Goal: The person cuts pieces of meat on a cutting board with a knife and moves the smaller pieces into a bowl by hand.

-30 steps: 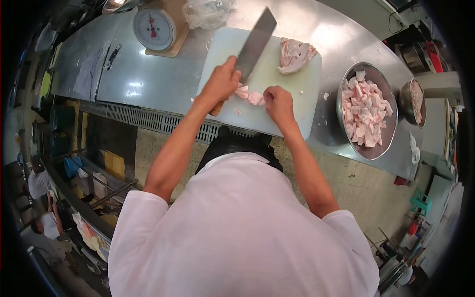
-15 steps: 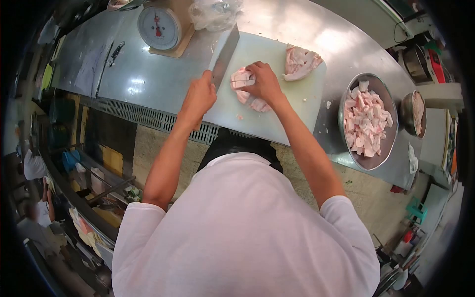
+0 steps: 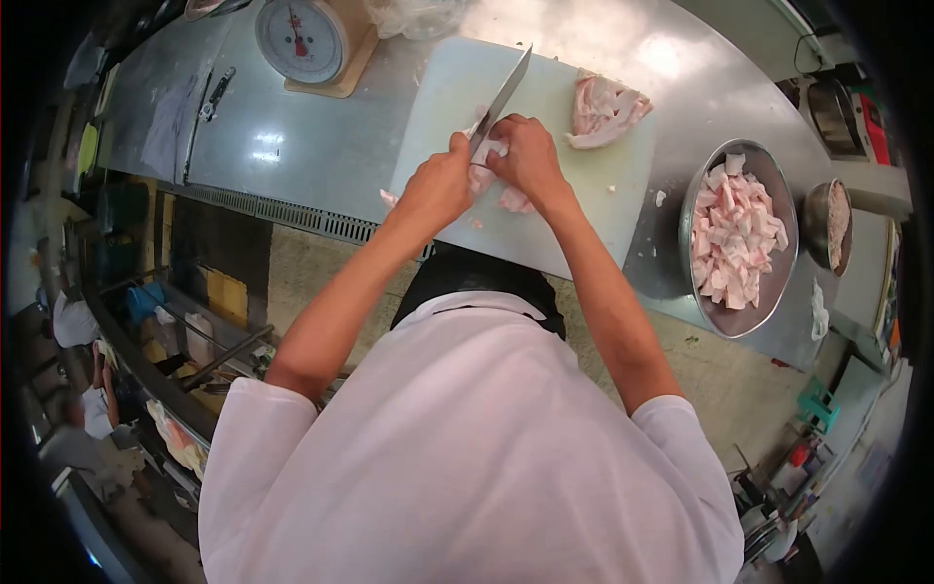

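My left hand [image 3: 438,187] is closed around the handle of a knife [image 3: 508,90], its blade pointing up and away to the right. Beside the blade, my right hand [image 3: 530,158] grips a small piece of pale, fatty meat [image 3: 494,150], with fingers curled over it. Both hands are over a white cutting board [image 3: 593,200]. Near my right wrist lies another pinkish meat piece [image 3: 516,201]. A larger slab of meat [image 3: 607,109] rests at the board's far right. The exact contact between blade and meat is partly hidden by my hands.
Right of the board stands a metal bowl [image 3: 687,219] heaped with cut meat chunks [image 3: 735,238]. A smaller metal bowl [image 3: 815,229] is beyond it. A dial scale [image 3: 300,41] and a clear plastic bag [image 3: 418,18] stand at the back of the steel table [image 3: 321,146].
My left hand has moved right, bringing the knife from the board's left edge to the held meat. The blade now tilts rightward. My view has shifted slightly.
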Available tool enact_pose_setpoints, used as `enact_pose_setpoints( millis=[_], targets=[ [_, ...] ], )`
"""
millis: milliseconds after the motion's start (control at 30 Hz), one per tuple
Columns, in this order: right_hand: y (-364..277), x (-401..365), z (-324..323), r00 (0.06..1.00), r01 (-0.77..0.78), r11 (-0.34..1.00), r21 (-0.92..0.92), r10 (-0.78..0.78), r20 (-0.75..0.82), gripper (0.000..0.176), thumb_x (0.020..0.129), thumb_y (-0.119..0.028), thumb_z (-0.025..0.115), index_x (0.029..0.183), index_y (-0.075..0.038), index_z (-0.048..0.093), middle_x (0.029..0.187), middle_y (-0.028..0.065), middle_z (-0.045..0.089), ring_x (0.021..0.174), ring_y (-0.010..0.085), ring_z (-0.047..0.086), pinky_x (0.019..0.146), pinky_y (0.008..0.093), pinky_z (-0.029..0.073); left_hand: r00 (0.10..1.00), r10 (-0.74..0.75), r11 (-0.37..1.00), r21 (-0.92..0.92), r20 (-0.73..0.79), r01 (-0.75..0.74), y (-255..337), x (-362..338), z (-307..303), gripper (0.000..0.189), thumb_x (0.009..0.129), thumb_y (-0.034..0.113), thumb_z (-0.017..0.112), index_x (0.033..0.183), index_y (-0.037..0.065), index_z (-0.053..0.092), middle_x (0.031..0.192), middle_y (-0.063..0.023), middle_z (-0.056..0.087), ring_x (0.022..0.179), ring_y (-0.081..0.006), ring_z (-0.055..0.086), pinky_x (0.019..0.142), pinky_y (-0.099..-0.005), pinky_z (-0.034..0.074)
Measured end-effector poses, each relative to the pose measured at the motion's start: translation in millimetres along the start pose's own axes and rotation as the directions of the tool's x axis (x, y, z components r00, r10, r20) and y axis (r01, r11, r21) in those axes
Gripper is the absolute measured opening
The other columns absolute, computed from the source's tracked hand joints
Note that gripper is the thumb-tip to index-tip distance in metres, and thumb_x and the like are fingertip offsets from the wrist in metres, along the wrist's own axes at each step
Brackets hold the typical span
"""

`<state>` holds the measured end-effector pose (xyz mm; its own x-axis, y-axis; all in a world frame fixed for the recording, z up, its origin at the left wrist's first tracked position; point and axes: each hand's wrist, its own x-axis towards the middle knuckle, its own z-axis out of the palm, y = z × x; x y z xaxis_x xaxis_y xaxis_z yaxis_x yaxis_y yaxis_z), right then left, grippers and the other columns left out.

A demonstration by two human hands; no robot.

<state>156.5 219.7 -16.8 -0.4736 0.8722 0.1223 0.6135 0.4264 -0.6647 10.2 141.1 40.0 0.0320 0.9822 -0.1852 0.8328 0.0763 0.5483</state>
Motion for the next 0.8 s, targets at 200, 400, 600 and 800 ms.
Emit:
enact_pose_setpoints(
  millis=[200, 400, 600, 800],
  targets=[
    [12, 2, -2, 1.0, 0.004, 1.0, 0.008, -0.004, -0.009, 0.024, 0.064, -0.012, 0.074, 0.086, -0.003, 0.071, 0.093, 0.016, 0.067, 0.088, 0.0365, 0.062, 0.08, 0.0435, 0.052, 0.995, -0.095, 0.974, -0.205, 0.017, 0.096, -10, 57, -3, 0.021, 0.09, 0.006, 0.054, 0.102, -0.003, 0.039, 0.068, -0.0204, 0.061, 0.052, -0.0329, 0.06, 0.047, -0.0456, 0.047],
    [9, -34, -4, 0.996, -0.041, 0.984, 0.174, 0.054, -0.071, 0.023, 0.065, -0.015, 0.079, 0.084, -0.003, 0.071, 0.099, 0.014, 0.066, 0.088, 0.0353, 0.063, 0.083, 0.0425, 0.051, 1.0, -0.006, 0.87, -0.494, 0.017, 0.014, -28, 59, -25, 0.022, 0.09, 0.013, 0.055, 0.106, -0.001, 0.048, 0.071, -0.0146, 0.063, 0.044, -0.025, 0.054, 0.041, -0.0389, 0.044],
    [-28, -87, -10, 0.974, -0.054, 0.998, -0.044, 0.043, -0.224, 0.039, 0.066, -0.015, 0.082, 0.1, -0.004, 0.067, 0.107, 0.0136, 0.062, 0.095, 0.033, 0.059, 0.082, 0.0399, 0.05, 0.901, 0.319, 0.906, -0.183, -0.295, -0.381, -34, 36, -69, 0.033, 0.088, 0.008, 0.061, 0.12, 0.003, 0.057, 0.066, -0.016, 0.058, 0.053, -0.024, 0.057, 0.051, -0.0369, 0.045],
    [-40, -115, -34, 0.902, 0.11, 0.973, 0.205, -0.011, -0.431, 0.034, 0.07, -0.011, 0.081, 0.1, -0.004, 0.067, 0.105, 0.0137, 0.061, 0.095, 0.0308, 0.059, 0.082, 0.0392, 0.05, 0.759, 0.629, 0.762, 0.324, -0.168, -0.56, -50, 1, -92, 0.027, 0.072, 0.003, 0.065, 0.098, 0.008, 0.065, 0.068, -0.0139, 0.061, 0.062, -0.0335, 0.062, 0.054, -0.0411, 0.046]
  ],
)
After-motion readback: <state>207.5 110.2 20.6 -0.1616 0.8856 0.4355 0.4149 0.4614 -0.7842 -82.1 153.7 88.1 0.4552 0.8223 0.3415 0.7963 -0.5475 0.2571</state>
